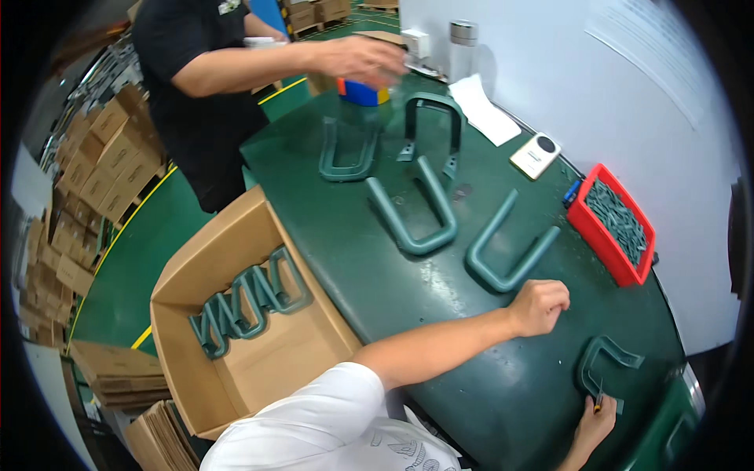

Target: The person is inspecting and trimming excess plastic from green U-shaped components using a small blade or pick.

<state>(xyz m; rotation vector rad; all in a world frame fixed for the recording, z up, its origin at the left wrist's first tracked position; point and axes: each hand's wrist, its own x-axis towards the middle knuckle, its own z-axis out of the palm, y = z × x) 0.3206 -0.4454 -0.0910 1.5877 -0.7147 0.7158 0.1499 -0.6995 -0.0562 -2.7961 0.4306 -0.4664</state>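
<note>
Several U-brackets (424, 244), green table (503, 385), stacked cartons (119, 157)

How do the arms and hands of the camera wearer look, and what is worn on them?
The left hand and right hand wear no gloves. A short white sleeve leaves the left forearm bare; no right sleeve is visible.

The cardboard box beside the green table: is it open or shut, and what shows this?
Open: no flaps cover the cardboard box, and green U-shaped handles show inside it.
</note>
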